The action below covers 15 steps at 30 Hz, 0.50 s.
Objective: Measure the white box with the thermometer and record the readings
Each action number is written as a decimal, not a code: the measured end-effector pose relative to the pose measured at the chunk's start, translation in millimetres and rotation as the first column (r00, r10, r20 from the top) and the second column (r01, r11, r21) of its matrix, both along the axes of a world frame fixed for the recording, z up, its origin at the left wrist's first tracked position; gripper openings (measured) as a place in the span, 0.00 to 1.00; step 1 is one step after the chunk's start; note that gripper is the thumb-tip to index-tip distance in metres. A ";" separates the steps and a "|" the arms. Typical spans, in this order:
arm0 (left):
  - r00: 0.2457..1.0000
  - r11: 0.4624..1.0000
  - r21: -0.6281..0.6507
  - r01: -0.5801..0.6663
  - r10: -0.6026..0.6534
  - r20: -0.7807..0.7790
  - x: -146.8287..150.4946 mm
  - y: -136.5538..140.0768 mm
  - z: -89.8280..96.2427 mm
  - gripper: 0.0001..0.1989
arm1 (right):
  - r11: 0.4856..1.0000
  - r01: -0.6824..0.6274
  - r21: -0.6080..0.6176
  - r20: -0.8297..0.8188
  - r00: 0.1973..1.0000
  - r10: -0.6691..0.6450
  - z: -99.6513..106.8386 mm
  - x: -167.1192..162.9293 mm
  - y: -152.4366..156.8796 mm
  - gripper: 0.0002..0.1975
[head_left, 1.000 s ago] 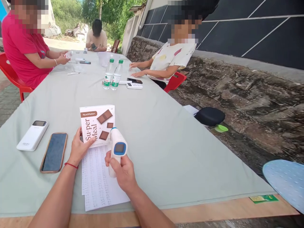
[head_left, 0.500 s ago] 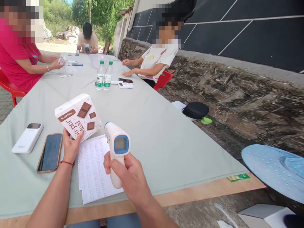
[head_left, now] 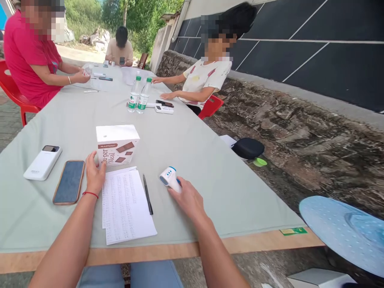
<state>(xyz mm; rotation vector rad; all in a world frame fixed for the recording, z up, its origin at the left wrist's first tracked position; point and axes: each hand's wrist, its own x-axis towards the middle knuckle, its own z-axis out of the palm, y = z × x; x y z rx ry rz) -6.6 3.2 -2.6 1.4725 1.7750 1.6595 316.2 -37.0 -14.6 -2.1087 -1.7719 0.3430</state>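
A white box with brown chocolate pictures (head_left: 118,150) stands upright on the table behind the written sheets. My left hand (head_left: 95,174) grips its lower left edge, thumb on the front face. To the right, a white and blue infrared thermometer (head_left: 170,179) is down at the tabletop, its screen turned out of sight. My right hand (head_left: 189,198) is closed round its handle, some fingers hidden behind it. Between my hands lie the sheets of handwritten paper (head_left: 127,208), with a black pen (head_left: 147,195) along their right side.
A phone (head_left: 69,182) and a white power bank (head_left: 43,163) lie left of my left hand. Two water bottles (head_left: 138,96) stand farther up the cloth-covered table (head_left: 225,200). Several people sit around it. A blue hat (head_left: 345,232) is beyond the right edge.
The box has gone from tilted in my left hand to upright on the table. My right hand has lowered the thermometer to the table on the right, and the pen now shows.
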 end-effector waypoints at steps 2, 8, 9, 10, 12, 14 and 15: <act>0.993 0.994 -0.014 -0.104 0.103 -0.062 0.3 -0.6 0.7 0.15 | 0.996 0.001 0.094 0.070 0.998 -0.007 -3.5 0.8 0.3 0.20; 0.980 0.999 0.030 -0.017 0.023 -0.195 13.4 -11.9 15.2 0.12 | 0.965 -0.171 0.199 -0.132 0.971 0.199 9.0 -55.9 -11.1 0.11; 0.975 1.000 0.030 0.004 0.003 -0.223 16.0 -14.6 17.5 0.13 | 0.967 -0.204 0.153 -0.143 0.964 0.226 9.5 -66.3 -11.8 0.10; 0.968 0.999 0.024 0.027 -0.020 -0.250 18.3 -17.5 19.5 0.13 | 0.966 -0.231 0.112 -0.145 0.958 0.246 9.2 -74.4 -12.1 0.10; 0.947 0.995 -0.005 0.103 -0.100 -0.304 22.0 -23.2 22.3 0.13 | 0.966 -0.248 0.068 -0.154 0.954 0.256 7.6 -81.5 -12.2 0.10; 0.901 0.970 -0.066 0.233 -0.241 -0.359 25.0 -28.5 23.9 0.10 | 0.971 -0.230 0.064 -0.233 0.943 0.239 6.4 -77.7 -13.5 0.15; 0.862 0.946 -0.113 0.303 -0.323 -0.391 26.6 -30.9 24.3 0.10 | 0.974 -0.214 0.075 -0.308 0.924 0.227 6.2 -73.3 -15.0 0.16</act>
